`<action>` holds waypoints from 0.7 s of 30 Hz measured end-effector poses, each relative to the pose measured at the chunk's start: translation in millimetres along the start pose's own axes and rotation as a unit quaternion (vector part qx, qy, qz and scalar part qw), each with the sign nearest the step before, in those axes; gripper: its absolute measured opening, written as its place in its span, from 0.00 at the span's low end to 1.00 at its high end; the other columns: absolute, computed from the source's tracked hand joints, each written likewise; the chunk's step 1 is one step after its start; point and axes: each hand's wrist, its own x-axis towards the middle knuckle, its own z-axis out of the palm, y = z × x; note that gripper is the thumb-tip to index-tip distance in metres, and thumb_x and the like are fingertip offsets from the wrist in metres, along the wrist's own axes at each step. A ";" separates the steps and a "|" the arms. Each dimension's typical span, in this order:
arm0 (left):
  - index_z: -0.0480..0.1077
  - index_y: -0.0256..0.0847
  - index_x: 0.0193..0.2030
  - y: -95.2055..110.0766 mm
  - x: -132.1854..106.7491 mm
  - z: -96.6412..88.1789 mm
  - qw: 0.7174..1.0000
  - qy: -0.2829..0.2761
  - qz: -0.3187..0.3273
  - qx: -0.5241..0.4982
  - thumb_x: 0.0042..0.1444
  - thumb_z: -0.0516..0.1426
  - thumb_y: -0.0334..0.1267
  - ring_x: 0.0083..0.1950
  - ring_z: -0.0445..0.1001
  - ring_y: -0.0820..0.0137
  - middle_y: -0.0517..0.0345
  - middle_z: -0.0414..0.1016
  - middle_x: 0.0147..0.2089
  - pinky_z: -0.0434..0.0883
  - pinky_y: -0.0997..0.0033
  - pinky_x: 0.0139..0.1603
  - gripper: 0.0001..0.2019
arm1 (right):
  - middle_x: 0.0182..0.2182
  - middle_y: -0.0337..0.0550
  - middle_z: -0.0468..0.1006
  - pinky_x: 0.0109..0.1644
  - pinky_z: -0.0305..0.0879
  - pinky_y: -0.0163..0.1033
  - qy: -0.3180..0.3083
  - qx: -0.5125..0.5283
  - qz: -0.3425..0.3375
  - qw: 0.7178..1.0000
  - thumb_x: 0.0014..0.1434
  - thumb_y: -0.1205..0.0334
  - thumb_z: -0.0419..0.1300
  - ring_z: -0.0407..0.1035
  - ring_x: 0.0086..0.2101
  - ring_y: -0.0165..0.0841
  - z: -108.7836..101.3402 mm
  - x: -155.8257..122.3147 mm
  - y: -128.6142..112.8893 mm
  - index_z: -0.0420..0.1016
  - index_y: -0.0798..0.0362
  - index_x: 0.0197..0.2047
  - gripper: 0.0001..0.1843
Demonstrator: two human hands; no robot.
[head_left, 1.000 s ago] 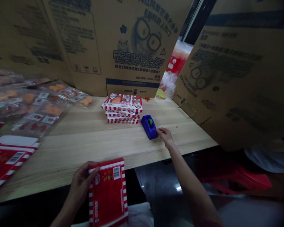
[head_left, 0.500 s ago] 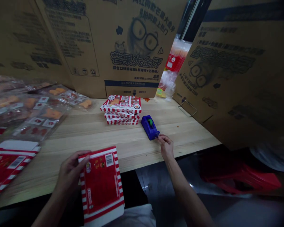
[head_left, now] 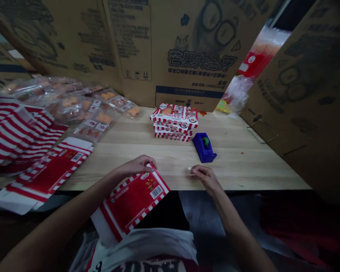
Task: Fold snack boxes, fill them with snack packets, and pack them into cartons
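At twelve o'clock, seemingly finished boxes [head_left: 174,121] are lying; left hand [head_left: 141,166] is holding an open carton [head_left: 134,200], right hand [head_left: 205,176] pinching perhaps tape [head_left: 189,169].

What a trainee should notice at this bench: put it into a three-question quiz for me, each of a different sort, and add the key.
1. Open question: What does the left hand hold?
2. True or false: The right hand is gripping the blue tape dispenser.
3. Multiple choice: Seen in the picture, where do the stacked boxes stand?
A. Left of the blue tape dispenser
B. Right of the blue tape dispenser
C. On top of the blue tape dispenser

Key:
1. A red carton with striped edges.
2. False; its fingertips pinch a small pale piece, too small to identify.
3. A.
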 end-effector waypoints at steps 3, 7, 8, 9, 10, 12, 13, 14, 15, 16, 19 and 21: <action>0.78 0.36 0.31 -3.9 5.1 8.9 1.000 -0.028 -0.001 -0.007 0.44 0.65 0.40 0.27 0.70 0.72 0.59 0.76 0.27 0.65 0.77 0.29 0.10 | 0.29 0.41 0.75 0.37 0.66 0.37 -0.223 -0.084 -0.030 0.971 0.49 0.51 0.68 0.69 0.31 0.32 48.7 -6.7 -16.9 0.76 0.53 0.23 0.14; 0.77 0.36 0.32 -1.7 1.2 16.7 0.999 -0.040 0.008 -0.014 0.44 0.65 0.40 0.28 0.70 0.72 0.59 0.77 0.28 0.65 0.77 0.29 0.10 | 0.26 0.38 0.72 0.34 0.63 0.34 -0.292 -0.179 -0.116 0.932 0.51 0.53 0.66 0.66 0.29 0.30 91.7 -4.4 -23.4 0.72 0.53 0.21 0.15; 0.77 0.36 0.32 -0.1 -1.4 17.7 0.999 -0.040 0.009 -0.015 0.44 0.65 0.40 0.28 0.70 0.72 0.59 0.77 0.28 0.65 0.77 0.29 0.10 | 0.25 0.37 0.71 0.32 0.61 0.34 -0.275 -0.209 -0.131 0.929 0.51 0.53 0.66 0.65 0.27 0.29 96.6 -3.5 -21.3 0.70 0.54 0.20 0.16; 0.77 0.36 0.32 1.7 -4.2 18.4 0.999 -0.038 0.010 -0.017 0.44 0.64 0.40 0.28 0.70 0.72 0.58 0.77 0.28 0.65 0.77 0.29 0.10 | 0.23 0.36 0.70 0.29 0.59 0.33 -0.259 -0.234 -0.136 0.927 0.51 0.54 0.66 0.63 0.25 0.28 99.6 -2.8 -18.2 0.69 0.54 0.20 0.16; 0.77 0.36 0.32 3.5 -7.0 18.8 0.999 -0.036 0.012 -0.020 0.45 0.64 0.40 0.27 0.69 0.73 0.59 0.77 0.28 0.65 0.77 0.29 0.10 | 0.21 0.35 0.69 0.27 0.58 0.32 -0.249 -0.250 -0.131 0.926 0.50 0.54 0.67 0.62 0.23 0.27 101.0 -2.2 -14.8 0.69 0.54 0.20 0.16; 0.77 0.36 0.32 7.1 -11.9 19.2 0.999 -0.032 0.015 -0.023 0.44 0.65 0.40 0.26 0.68 0.73 0.60 0.76 0.27 0.65 0.77 0.29 0.10 | 0.19 0.34 0.69 0.24 0.56 0.31 -0.250 -0.235 -0.091 0.935 0.50 0.53 0.67 0.60 0.21 0.26 100.5 -1.8 -9.5 0.69 0.54 0.21 0.16; 0.77 0.36 0.31 9.0 -14.0 19.4 0.999 -0.033 0.017 -0.024 0.44 0.65 0.40 0.26 0.68 0.74 0.60 0.76 0.26 0.64 0.77 0.29 0.10 | 0.19 0.33 0.70 0.23 0.57 0.30 -0.259 -0.205 -0.058 0.942 0.49 0.53 0.68 0.61 0.21 0.26 99.4 -2.0 -8.5 0.70 0.54 0.23 0.16; 0.77 0.36 0.31 11.4 -15.9 19.7 0.999 -0.035 0.020 -0.024 0.44 0.66 0.40 0.26 0.68 0.74 0.60 0.76 0.26 0.64 0.78 0.29 0.10 | 0.20 0.33 0.71 0.23 0.58 0.30 -0.270 -0.164 -0.017 0.948 0.47 0.52 0.69 0.62 0.21 0.26 98.2 -2.5 -9.2 0.70 0.54 0.25 0.16; 0.77 0.36 0.31 14.4 -17.6 20.3 0.999 -0.040 0.022 -0.025 0.43 0.66 0.41 0.27 0.68 0.74 0.60 0.76 0.26 0.64 0.78 0.29 0.11 | 0.20 0.32 0.71 0.23 0.59 0.30 -0.286 -0.119 0.028 0.950 0.45 0.51 0.70 0.63 0.21 0.26 97.3 -3.5 -11.3 0.71 0.54 0.27 0.17; 0.77 0.36 0.32 18.1 -19.3 20.9 0.998 -0.050 0.023 -0.028 0.44 0.66 0.41 0.28 0.69 0.73 0.59 0.77 0.27 0.65 0.77 0.30 0.11 | 0.21 0.32 0.72 0.23 0.61 0.30 -0.309 -0.071 0.073 0.946 0.43 0.50 0.72 0.64 0.20 0.26 96.9 -4.9 -14.6 0.71 0.54 0.28 0.19; 0.77 0.36 0.35 32.4 -23.9 22.5 0.995 -0.078 0.034 -0.050 0.46 0.66 0.43 0.29 0.71 0.72 0.56 0.78 0.30 0.67 0.75 0.31 0.13 | 0.21 0.35 0.74 0.27 0.67 0.34 -0.392 0.068 0.173 0.901 0.34 0.46 0.75 0.69 0.22 0.29 102.0 -11.4 -26.5 0.74 0.55 0.30 0.25; 0.78 0.36 0.34 41.2 -27.0 20.8 0.994 -0.071 0.057 -0.060 0.46 0.66 0.43 0.31 0.72 0.70 0.55 0.78 0.31 0.68 0.74 0.33 0.13 | 0.23 0.38 0.77 0.33 0.71 0.38 -0.402 0.151 0.193 0.882 0.31 0.43 0.75 0.73 0.26 0.33 110.0 -15.2 -30.1 0.77 0.55 0.29 0.27</action>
